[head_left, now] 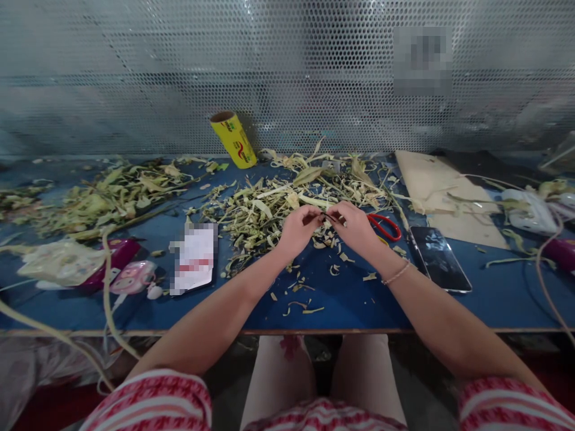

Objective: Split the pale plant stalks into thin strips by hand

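My left hand (302, 227) and my right hand (353, 226) meet near the middle of the blue table, fingers closed in a pinch. A small dark piece (324, 216) shows between the fingertips, too small to name. Beside my right hand sticks out a red looped handle (387, 227), like that of scissors; whether the hand holds it or it lies on the table, I cannot tell. Just beyond my hands spreads a heap of pale green and yellowish dried plant pieces (256, 209). Small cut scraps (299, 287) lie on the table in front of my wrists.
A yellow cardboard tube (234, 140) leans against the perforated metal panel (287, 78). To the left are a second plant heap (121, 191), a phone-like white slab (194, 258), cables and a pink gadget (133, 277). A dark phone (439, 258) and a cardboard sheet (449, 194) lie right.
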Available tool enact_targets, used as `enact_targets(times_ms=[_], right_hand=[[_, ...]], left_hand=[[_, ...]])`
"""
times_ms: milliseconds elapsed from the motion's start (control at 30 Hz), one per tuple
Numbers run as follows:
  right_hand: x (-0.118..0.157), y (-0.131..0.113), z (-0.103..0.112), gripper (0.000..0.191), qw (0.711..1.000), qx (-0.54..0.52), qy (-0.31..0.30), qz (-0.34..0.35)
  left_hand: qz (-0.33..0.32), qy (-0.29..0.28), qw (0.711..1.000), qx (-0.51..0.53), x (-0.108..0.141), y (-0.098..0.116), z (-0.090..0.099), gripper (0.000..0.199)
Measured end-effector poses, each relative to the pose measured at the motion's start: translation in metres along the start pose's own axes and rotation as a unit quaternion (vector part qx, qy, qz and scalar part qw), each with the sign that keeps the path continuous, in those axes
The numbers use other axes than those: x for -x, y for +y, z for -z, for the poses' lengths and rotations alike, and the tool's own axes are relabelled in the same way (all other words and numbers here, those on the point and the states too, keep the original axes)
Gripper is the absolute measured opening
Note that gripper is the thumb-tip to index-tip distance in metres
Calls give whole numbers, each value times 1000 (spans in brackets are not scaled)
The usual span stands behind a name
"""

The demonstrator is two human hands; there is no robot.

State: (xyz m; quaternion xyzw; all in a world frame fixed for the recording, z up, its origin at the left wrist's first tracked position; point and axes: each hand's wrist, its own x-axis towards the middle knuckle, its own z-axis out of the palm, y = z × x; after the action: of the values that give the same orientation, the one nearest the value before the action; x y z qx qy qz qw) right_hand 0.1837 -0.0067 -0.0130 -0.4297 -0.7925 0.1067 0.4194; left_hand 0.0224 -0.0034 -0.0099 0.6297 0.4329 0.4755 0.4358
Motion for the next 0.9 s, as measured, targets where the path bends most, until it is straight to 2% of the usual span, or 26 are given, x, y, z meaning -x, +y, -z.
enact_targets(times_ms=[200, 400, 667, 900], right_hand=[[0, -2, -1, 7, 1000, -12, 5, -3], [0, -2, -1, 7, 1000, -10, 8, -5], [1, -2, 1, 8, 998, -40, -34, 45], [0, 1, -1, 11, 998, -46, -31, 43]], left_hand=[[-7, 1, 1000, -11, 1, -1, -1, 6], [14, 6, 1000, -1, 1, 4, -2, 3], [-5, -10, 1000, -17, 0, 1, 2, 8], [29, 14, 999, 4, -1, 2, 0, 8]])
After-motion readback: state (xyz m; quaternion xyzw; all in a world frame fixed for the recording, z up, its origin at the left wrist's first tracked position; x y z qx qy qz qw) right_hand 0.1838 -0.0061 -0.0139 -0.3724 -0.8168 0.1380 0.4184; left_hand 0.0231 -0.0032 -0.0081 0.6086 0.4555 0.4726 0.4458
